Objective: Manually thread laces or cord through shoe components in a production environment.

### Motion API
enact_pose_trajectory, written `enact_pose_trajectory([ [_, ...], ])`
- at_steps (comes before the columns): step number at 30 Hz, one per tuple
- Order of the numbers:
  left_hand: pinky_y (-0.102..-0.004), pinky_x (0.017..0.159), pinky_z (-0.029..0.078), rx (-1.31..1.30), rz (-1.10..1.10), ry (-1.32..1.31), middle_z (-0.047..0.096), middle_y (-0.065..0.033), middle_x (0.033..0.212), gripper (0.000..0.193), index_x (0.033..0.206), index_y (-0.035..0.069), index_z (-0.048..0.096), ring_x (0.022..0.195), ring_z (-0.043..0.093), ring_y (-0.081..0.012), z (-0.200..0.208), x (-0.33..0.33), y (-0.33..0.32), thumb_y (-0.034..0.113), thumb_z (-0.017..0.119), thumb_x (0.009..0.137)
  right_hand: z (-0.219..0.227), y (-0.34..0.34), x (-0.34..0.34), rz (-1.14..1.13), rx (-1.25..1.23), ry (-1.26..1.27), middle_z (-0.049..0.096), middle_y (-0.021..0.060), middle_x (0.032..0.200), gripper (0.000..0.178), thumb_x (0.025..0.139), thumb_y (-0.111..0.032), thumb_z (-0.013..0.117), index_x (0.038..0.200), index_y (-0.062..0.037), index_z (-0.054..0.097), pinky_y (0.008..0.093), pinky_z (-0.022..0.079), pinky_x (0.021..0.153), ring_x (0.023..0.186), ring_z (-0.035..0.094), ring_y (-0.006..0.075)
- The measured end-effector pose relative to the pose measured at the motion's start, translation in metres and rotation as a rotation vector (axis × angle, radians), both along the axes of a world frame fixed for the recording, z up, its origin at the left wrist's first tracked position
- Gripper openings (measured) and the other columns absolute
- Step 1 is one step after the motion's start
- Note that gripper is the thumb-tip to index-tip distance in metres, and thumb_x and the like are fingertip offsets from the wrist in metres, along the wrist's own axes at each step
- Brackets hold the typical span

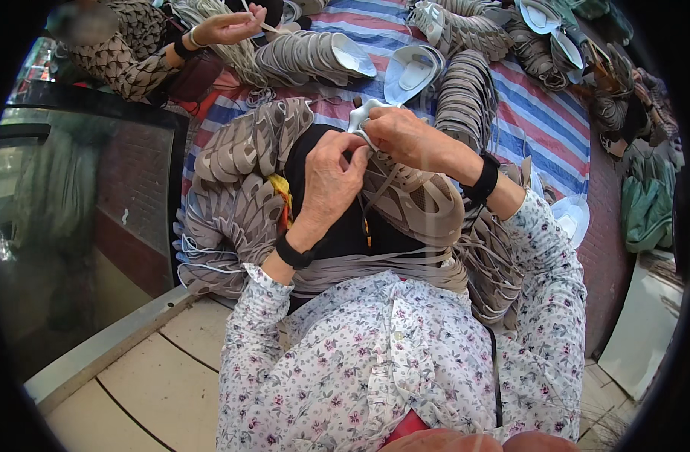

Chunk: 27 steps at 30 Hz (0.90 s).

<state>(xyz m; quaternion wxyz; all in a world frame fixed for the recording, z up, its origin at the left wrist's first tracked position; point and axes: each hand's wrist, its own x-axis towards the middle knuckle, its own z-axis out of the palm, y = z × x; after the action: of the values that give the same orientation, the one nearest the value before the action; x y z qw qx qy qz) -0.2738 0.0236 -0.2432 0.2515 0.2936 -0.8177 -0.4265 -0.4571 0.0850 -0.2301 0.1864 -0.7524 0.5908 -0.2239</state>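
Left hand (332, 177) and right hand (409, 137) pinch shoe upper (420, 203), fingers close together. Shoe upper may slip if pinch slackens; loose laces (352, 269) nearby could tangle if tugged.

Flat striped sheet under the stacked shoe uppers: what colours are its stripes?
Blue, white and red on the flat striped sheet, best seen in the head view.

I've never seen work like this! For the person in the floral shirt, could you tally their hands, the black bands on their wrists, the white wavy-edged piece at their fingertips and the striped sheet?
Hands (left hand, right hand): 2
Black wristbands: 2
White wavy-edged piece: 1
Striped sheet: 1
Total: 6
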Motion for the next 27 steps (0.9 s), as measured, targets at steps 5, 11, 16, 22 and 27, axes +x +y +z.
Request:
enact_pose_trajectory([
  [5,-0.0344,0.060,0.047,-0.182,-0.053,0.045,0.060,-0.0145,0.088,0.015,0.096,-0.004,0.061,0.062,0.061,-0.0258,-0.013,-0.010,-0.025,-0.006,0.051,0.086,-0.006,0.000,0.010,0.033,-0.028,0.060,0.061,0.0206,0.090,0.011,0.073,0.004,0.063,0.084,0.0057,0.062,0.0442,0.051,0.073,0.087,0.063,0.0380],
  [11,-0.0367,0.063,0.049,-0.196,-0.141,0.063,0.060,-0.0142,0.083,0.016,0.089,-0.003,0.059,0.068,0.063,-0.0291,-0.025,-0.010,-0.030,-0.008,0.047,0.080,-0.001,0.001,0.012,0.071,-0.082,0.120,0.061,0.0201,0.089,0.013,0.078,0.002,0.059,0.091,0.0031,0.059,0.0443,0.051,0.074,0.088,0.063,0.0367],
  [16,-0.0272,0.060,0.054,-0.030,-0.175,-0.001,0.059,-0.0096,0.078,0.018,0.086,-0.006,0.058,0.066,0.066,-0.0178,-0.023,-0.006,-0.031,-0.011,0.041,0.079,-0.011,-0.014,-0.025,-0.142,-0.205,0.131,0.061,0.0187,0.090,0.012,0.080,0.000,0.058,0.092,0.0008,0.059,0.0443,0.050,0.074,0.089,0.061,0.0374],
  [22,-0.0387,0.060,0.049,-0.210,-0.101,0.009,0.057,-0.0130,0.081,0.007,0.082,-0.001,0.062,0.063,0.061,-0.0290,0.006,-0.017,-0.006,0.006,0.061,0.081,0.040,-0.010,-0.102,-0.292,-0.022,-0.282,0.059,0.0122,0.066,0.012,0.084,-0.007,0.064,0.088,0.0026,0.059,0.0318,0.053,0.059,0.068,0.066,0.0190],
  [27,-0.0409,0.063,0.050,-0.418,-0.127,-0.089,0.054,-0.0096,0.095,0.024,0.081,0.003,0.062,0.072,0.063,-0.0298,0.018,-0.030,0.023,0.022,0.075,0.075,0.039,0.008,-0.075,-0.369,0.300,-1.055,0.065,0.0077,0.083,0.017,0.096,-0.017,0.060,0.098,0.0000,0.058,0.0274,0.058,0.070,0.077,0.069,0.0169],
])
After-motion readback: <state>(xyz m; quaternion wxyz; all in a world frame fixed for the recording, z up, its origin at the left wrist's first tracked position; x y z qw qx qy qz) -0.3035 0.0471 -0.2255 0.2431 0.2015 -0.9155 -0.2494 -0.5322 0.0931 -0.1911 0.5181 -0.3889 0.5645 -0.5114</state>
